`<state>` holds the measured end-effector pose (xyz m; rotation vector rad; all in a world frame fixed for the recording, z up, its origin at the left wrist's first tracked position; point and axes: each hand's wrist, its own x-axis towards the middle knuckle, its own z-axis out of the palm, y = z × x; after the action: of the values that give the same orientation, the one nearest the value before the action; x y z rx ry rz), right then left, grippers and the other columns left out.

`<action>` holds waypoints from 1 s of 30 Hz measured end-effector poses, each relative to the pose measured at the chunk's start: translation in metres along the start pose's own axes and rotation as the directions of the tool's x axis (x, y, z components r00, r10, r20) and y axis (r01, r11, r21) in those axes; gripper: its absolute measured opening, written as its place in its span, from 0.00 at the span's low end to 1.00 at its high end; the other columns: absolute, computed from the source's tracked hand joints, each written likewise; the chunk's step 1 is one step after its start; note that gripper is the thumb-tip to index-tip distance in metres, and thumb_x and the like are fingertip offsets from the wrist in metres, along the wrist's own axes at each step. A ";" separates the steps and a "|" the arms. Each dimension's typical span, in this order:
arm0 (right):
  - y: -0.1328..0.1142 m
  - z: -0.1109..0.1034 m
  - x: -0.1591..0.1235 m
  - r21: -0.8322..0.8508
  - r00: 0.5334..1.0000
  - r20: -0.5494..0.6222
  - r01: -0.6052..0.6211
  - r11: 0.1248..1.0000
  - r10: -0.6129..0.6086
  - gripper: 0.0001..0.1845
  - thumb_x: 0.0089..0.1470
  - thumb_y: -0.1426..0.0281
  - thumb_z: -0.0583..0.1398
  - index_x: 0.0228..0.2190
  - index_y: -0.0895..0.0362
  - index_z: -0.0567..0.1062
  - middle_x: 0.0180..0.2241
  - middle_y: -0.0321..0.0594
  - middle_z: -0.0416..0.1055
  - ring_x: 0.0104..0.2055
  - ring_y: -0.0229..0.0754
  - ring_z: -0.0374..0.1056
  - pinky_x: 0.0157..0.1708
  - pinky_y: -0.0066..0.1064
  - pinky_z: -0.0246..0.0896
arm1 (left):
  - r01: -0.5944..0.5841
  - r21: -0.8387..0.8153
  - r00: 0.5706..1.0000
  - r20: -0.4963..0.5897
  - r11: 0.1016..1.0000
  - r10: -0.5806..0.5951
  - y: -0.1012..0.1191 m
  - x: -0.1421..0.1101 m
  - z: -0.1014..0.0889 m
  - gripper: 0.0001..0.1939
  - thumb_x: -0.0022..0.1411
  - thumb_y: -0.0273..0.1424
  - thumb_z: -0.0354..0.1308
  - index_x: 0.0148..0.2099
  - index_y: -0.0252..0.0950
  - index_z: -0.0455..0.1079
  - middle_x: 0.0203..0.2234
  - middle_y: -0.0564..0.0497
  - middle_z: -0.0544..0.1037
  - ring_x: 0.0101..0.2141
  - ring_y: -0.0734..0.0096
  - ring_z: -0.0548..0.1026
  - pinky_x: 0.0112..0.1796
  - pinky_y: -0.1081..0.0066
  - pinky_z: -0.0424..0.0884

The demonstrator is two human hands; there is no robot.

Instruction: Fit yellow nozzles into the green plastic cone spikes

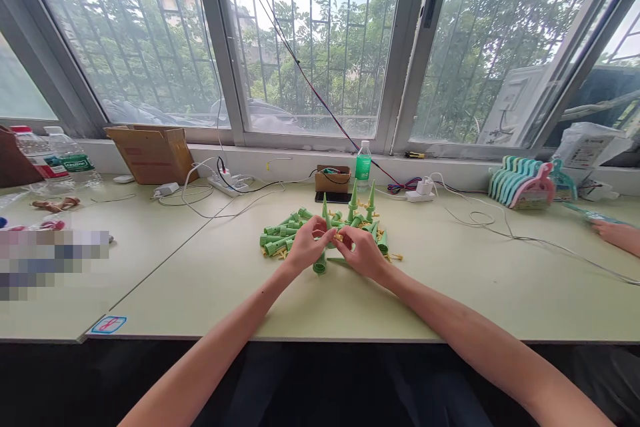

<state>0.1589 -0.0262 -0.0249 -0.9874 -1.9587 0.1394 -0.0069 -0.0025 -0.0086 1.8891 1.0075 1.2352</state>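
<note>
In the head view both my hands meet over a heap of green plastic watering spikes [280, 233] on the table. My left hand [309, 245] has its fingers closed around a green spike, mostly hidden by the fingers. Against it, my right hand [364, 252] pinches a small yellow plastic piece [339, 237] between thumb and fingertips. Just below the hands lies a short green tube [320, 265], its open end towards me. Behind them, a few green cones [354, 197] stand point up. Small yellow pieces [397, 257] are scattered around the heap.
A green-labelled bottle [363, 167], a small cardboard box [333, 180] and a dark phone [333, 197] are behind the heap. White cables [510, 233] cross the table's right side. Hangers [525, 183] and another person's hand [620, 235] are at far right; a carton [150, 153] stands left.
</note>
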 end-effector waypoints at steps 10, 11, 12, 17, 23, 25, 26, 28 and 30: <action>0.012 0.001 0.001 -0.045 1.000 0.022 -0.014 0.999 0.015 0.13 0.61 0.66 0.55 0.25 0.56 0.68 0.20 0.34 0.66 0.22 0.35 0.56 0.31 0.29 0.53 | -0.025 0.148 0.999 -0.022 0.989 0.028 0.005 -0.002 0.000 0.12 0.58 0.40 0.57 0.35 0.37 0.62 0.30 0.52 0.73 0.33 0.69 0.74 0.31 0.72 0.72; 0.013 0.001 0.001 -0.053 1.000 0.024 -0.014 0.999 0.015 0.14 0.61 0.66 0.56 0.24 0.57 0.67 0.20 0.34 0.66 0.22 0.35 0.55 0.32 0.29 0.53 | -0.029 0.159 0.999 -0.019 0.987 0.033 0.005 -0.003 -0.001 0.11 0.59 0.39 0.56 0.35 0.37 0.62 0.30 0.51 0.73 0.33 0.69 0.74 0.31 0.72 0.72; 0.014 0.001 0.001 -0.061 1.000 0.028 -0.012 0.998 0.014 0.14 0.60 0.66 0.56 0.24 0.57 0.67 0.20 0.33 0.65 0.21 0.34 0.55 0.33 0.30 0.53 | -0.035 0.169 0.999 -0.017 0.985 0.038 0.006 -0.003 -0.001 0.10 0.59 0.39 0.56 0.35 0.37 0.63 0.30 0.51 0.73 0.33 0.69 0.74 0.31 0.72 0.72; 0.014 0.001 0.001 -0.084 0.999 0.039 -0.015 0.996 0.019 0.15 0.59 0.67 0.58 0.21 0.57 0.65 0.19 0.32 0.65 0.21 0.33 0.55 0.36 0.30 0.53 | -0.061 0.210 0.998 -0.004 0.976 0.063 0.007 -0.003 -0.001 0.08 0.59 0.36 0.55 0.35 0.37 0.63 0.29 0.51 0.73 0.34 0.69 0.74 0.31 0.73 0.73; 0.013 0.001 0.001 -0.086 0.998 0.032 -0.046 0.995 0.048 0.17 0.58 0.64 0.58 0.20 0.57 0.65 0.18 0.33 0.66 0.20 0.33 0.57 0.37 0.31 0.54 | -0.086 0.230 0.996 0.011 0.969 0.085 0.008 -0.004 0.000 0.07 0.59 0.35 0.55 0.34 0.37 0.62 0.30 0.51 0.73 0.35 0.68 0.74 0.32 0.73 0.74; 0.013 0.001 0.001 -0.089 0.998 0.029 -0.053 0.995 0.056 0.18 0.59 0.63 0.58 0.20 0.57 0.66 0.18 0.33 0.66 0.20 0.34 0.58 0.38 0.32 0.54 | -0.096 0.235 0.995 0.018 0.967 0.095 0.007 -0.004 0.000 0.07 0.59 0.35 0.55 0.34 0.37 0.61 0.30 0.51 0.73 0.35 0.69 0.74 0.33 0.72 0.74; 0.013 0.001 0.001 -0.091 0.998 0.027 -0.056 0.994 0.059 0.19 0.59 0.62 0.58 0.20 0.57 0.66 0.18 0.33 0.67 0.20 0.34 0.58 0.38 0.32 0.54 | -0.101 0.240 0.995 0.019 0.965 0.100 0.006 -0.004 0.000 0.07 0.59 0.34 0.55 0.34 0.37 0.61 0.30 0.51 0.73 0.35 0.69 0.74 0.34 0.72 0.74; 0.013 0.001 0.001 -0.096 0.998 0.022 -0.061 0.994 0.063 0.19 0.59 0.61 0.57 0.20 0.57 0.68 0.18 0.33 0.67 0.20 0.34 0.59 0.39 0.33 0.55 | -0.114 0.252 0.993 0.018 0.961 0.113 0.005 -0.004 0.001 0.07 0.59 0.35 0.55 0.34 0.37 0.61 0.30 0.51 0.73 0.35 0.69 0.74 0.34 0.71 0.74; 0.012 0.000 0.001 -0.098 0.998 0.013 -0.067 0.993 0.068 0.18 0.59 0.60 0.57 0.22 0.57 0.69 0.19 0.34 0.68 0.21 0.35 0.60 0.39 0.33 0.55 | -0.125 0.262 0.992 0.016 0.957 0.126 0.004 -0.004 0.000 0.07 0.59 0.35 0.54 0.34 0.37 0.61 0.29 0.51 0.73 0.34 0.69 0.74 0.34 0.71 0.74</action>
<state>0.1656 -0.0172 -0.0304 -1.1199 -1.9630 0.0908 -0.0066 -0.0079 -0.0073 2.1858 1.1124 1.2222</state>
